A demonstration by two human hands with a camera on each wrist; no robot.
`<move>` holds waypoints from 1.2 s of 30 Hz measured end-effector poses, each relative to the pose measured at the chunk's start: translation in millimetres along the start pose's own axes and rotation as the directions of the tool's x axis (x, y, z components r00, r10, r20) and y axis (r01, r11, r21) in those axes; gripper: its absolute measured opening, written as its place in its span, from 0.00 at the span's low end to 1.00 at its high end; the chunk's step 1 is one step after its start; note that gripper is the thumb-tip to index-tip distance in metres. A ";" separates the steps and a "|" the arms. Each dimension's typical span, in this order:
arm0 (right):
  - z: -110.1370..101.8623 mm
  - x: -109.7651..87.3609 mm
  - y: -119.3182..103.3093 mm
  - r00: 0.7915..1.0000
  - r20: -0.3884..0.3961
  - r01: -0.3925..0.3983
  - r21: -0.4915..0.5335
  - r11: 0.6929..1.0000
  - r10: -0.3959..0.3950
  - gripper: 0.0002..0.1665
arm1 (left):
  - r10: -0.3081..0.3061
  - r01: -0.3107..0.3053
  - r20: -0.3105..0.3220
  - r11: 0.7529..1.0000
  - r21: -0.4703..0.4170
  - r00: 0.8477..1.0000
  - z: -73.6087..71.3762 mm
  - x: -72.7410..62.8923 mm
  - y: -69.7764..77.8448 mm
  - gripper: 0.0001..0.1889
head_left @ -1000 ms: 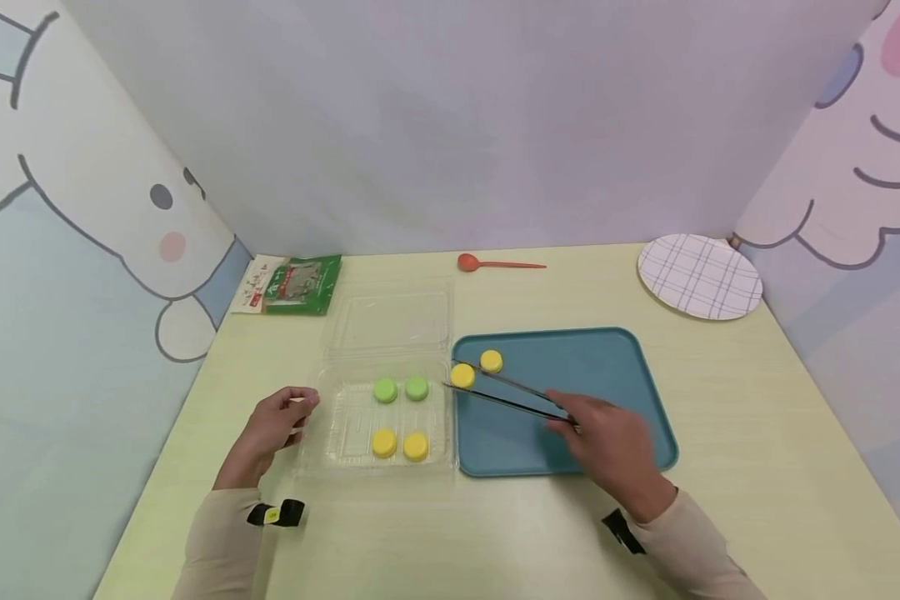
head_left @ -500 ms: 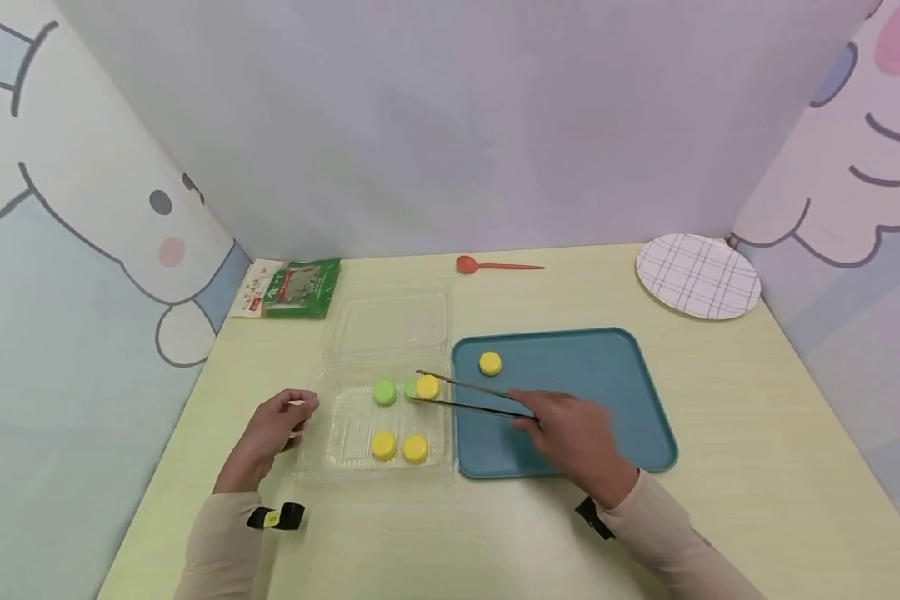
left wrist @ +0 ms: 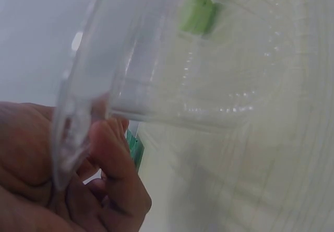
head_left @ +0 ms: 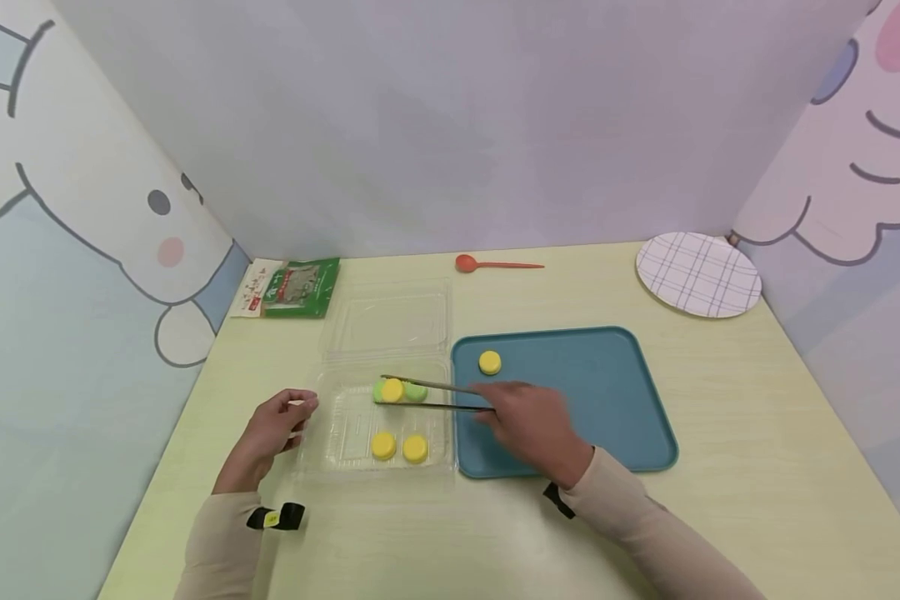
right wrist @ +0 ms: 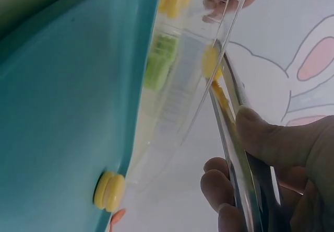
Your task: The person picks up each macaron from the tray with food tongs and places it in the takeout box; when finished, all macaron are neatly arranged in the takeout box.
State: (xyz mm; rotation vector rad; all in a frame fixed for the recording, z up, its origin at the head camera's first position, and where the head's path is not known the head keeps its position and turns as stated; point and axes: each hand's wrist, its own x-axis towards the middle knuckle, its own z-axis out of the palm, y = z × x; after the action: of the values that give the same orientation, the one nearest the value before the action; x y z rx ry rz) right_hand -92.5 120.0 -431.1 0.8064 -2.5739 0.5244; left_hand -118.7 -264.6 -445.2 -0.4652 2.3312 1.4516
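Observation:
My right hand (head_left: 532,429) grips metal tongs (head_left: 435,407), thumb on one arm in the right wrist view. A yellow macaron (head_left: 392,391) is pinched between the tong tips, over the open clear plastic box (head_left: 351,425). Beneath it, two green macarons (head_left: 417,393) stand in the box's far part, partly covered by the tongs and the held macaron. Two yellow macarons (head_left: 383,446) sit in its near part. At the box's left edge, my left hand (head_left: 273,425) pinches the clear rim (left wrist: 73,122) between thumb and fingers.
A blue tray (head_left: 592,400) lies right of the box, with one yellow macaron (head_left: 490,362) on it. The box's lid (head_left: 390,325) is folded back. Behind are a green packet (head_left: 300,287), a red spoon (head_left: 467,264) and a checked plate (head_left: 697,275).
The tongs have lifted a yellow macaron from the tray's left edge and carried it leftward over the box's green macarons. My right hand has moved left with them; the left hand has stayed put.

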 end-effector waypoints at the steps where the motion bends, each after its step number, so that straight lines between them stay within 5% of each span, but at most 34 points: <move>1: 1.2 2.2 -1.3 1.000 0.001 0.009 -0.003 1.000 -0.009 0.26 | 0.000 0.000 0.003 1.000 -0.004 1.000 -0.1 -0.1 0.3 0.20; 20: 14.1 32.1 -17.7 0.998 0.051 0.048 0.003 0.999 -0.048 0.19 | 0.000 0.000 0.000 1.000 -0.008 1.000 0.2 0.2 1.0 0.19; 36: 8.7 20.9 -7.2 0.998 0.057 0.031 -0.035 0.999 -0.029 0.23 | -0.015 0.016 0.020 1.000 -0.016 1.000 -0.5 1.0 1.0 0.21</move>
State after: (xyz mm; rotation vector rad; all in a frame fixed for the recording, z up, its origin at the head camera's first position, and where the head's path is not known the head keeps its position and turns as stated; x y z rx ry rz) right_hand -106.3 101.0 -427.1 0.8579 -2.6101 0.4513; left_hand -120.1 -264.7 -444.7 -0.4698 2.2971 1.4619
